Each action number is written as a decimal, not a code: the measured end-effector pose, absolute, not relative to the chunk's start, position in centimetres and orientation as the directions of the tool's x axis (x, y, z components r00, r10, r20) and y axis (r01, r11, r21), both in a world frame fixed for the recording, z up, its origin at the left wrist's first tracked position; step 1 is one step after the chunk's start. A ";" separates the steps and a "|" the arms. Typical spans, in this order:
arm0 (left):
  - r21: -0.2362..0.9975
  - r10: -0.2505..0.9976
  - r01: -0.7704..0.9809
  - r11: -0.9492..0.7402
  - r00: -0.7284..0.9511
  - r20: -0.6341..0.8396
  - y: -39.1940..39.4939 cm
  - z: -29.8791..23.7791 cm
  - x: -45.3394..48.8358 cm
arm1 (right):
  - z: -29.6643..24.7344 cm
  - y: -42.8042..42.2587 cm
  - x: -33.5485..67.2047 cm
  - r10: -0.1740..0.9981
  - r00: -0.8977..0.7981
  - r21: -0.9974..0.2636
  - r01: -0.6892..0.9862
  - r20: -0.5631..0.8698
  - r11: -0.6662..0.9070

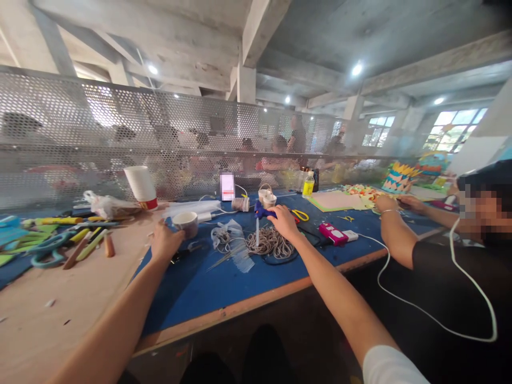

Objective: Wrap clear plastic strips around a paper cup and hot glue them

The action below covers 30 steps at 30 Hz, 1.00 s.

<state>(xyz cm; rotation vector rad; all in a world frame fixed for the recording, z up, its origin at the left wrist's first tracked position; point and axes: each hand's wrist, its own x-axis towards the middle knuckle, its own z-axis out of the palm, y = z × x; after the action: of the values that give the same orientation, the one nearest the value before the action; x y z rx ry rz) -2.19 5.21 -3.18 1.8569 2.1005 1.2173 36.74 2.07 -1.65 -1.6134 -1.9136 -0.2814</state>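
My left hand [165,241] is curled against the near left side of a short paper cup [186,226], gripping it on the blue table mat. Over a heap of thin grey-brown cord [274,242], my right hand [285,221] is closed on a blue glue gun [262,212]; a whitish stick-like part hangs below it. Clear plastic wrap [241,256] lies left of the cord. Just behind the glue gun stands a small cup-like basket with a handle [267,197]. A spool of cord [240,204] rests to its left.
Scissors [50,250] and several tools lie at left beside a stack of paper cups [141,185]. A phone [227,186] leans against the perforated metal screen [192,122]. At right are yellow-handled scissors [301,215], a pink box [333,234], a white cable and another person's arms [394,229].
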 end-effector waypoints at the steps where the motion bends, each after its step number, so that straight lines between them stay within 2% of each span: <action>1: 0.605 0.834 0.795 -0.032 -0.313 0.454 4.8 -2.8 -2.0 | -1.6 1.8 37.2 0.802 -0.052 -0.231 0.945 0.595 0.233; 3: 0.585 0.763 0.807 -0.078 -0.329 0.556 3.9 -1.9 -1.3 | -1.6 1.1 38.3 0.776 -0.012 -0.254 0.942 0.631 0.221; 4: 0.556 0.697 0.813 -0.174 -0.297 0.653 3.4 -1.6 -0.8 | -1.7 0.8 38.9 0.765 0.011 -0.266 0.941 0.644 0.210; 6: 0.489 0.685 0.791 -0.369 -0.124 0.718 2.5 -1.4 0.5 | -2.1 0.1 40.0 0.749 0.060 -0.293 0.939 0.660 0.183; 9: 0.422 0.731 0.730 -0.538 0.155 0.664 1.4 -2.0 2.9 | -2.7 -0.7 41.4 0.742 0.116 -0.321 0.937 0.660 0.140; 11: 0.360 0.699 0.660 -0.659 0.359 0.619 1.0 -2.7 4.5 | -3.1 -1.1 42.1 0.748 0.131 -0.325 0.938 0.651 0.119; 15: 0.275 0.610 0.565 -0.778 0.575 0.545 0.6 -4.0 6.7 | -3.6 -1.5 42.6 0.767 0.147 -0.323 0.943 0.624 0.083; 20: 0.245 0.639 0.603 -0.759 0.620 0.455 0.7 -4.6 6.6 | -3.9 -1.7 42.0 0.812 0.094 -0.296 0.950 0.576 0.100; 25: 0.256 0.623 0.586 -0.769 0.596 0.507 1.0 -4.7 5.9 | -3.9 -2.1 41.1 0.826 0.071 -0.273 0.957 0.560 0.102; 30: 0.297 0.652 0.621 -0.725 0.480 0.588 1.0 -4.6 5.4 | -3.6 -2.3 41.4 0.796 0.172 -0.295 0.955 0.580 0.009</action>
<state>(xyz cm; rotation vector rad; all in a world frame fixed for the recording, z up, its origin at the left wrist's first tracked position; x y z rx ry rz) 5.43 0.96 -4.62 2.6653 1.1471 1.0874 41.37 -2.35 -3.57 -1.8179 -1.6565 -0.3220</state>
